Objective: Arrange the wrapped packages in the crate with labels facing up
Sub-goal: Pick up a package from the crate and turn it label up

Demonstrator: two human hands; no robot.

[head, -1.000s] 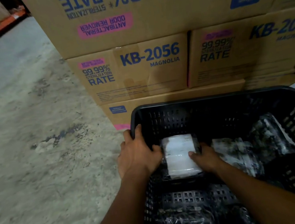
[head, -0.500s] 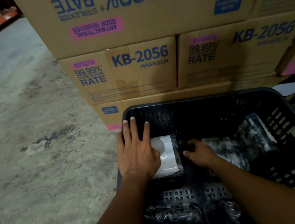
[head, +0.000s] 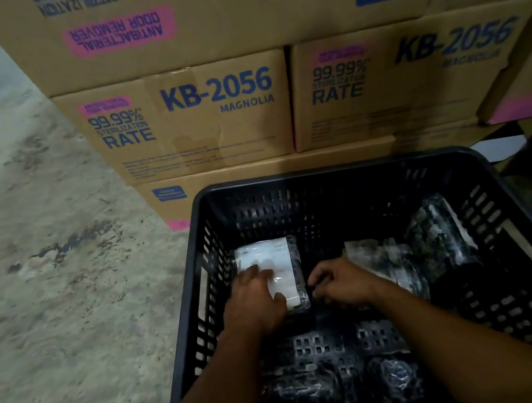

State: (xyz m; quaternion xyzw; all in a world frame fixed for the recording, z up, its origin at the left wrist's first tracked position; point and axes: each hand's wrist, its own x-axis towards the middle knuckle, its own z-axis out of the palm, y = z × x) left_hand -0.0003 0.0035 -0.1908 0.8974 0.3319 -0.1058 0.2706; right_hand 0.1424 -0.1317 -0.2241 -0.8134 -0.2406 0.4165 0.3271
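Observation:
A black perforated plastic crate (head: pixel 339 175) stands on the floor in front of me. A wrapped package with a white label facing up (head: pixel 270 257) lies flat at the crate's left side. My left hand (head: pixel 254 300) rests on its near half, fingers spread on the label. My right hand (head: pixel 340 281) is just right of it, fingers curled low over the crate floor; what they hold is unclear. Two more wrapped packages (head: pixel 392 262) (head: pixel 440 235) lie to the right, the farther one tilted against the wall. Other dark wrapped packages (head: pixel 345 385) lie at the near end.
Stacked cardboard cartons (head: pixel 212 120) printed KB-2056 stand right behind the crate. Bare concrete floor (head: pixel 44 266) stretches to the left. A white sheet (head: pixel 500 149) lies behind the crate's far right corner.
The labelled package has gone from between both hands to lying flat at the crate's left. My left hand came off the rim onto it, and my right hand let go.

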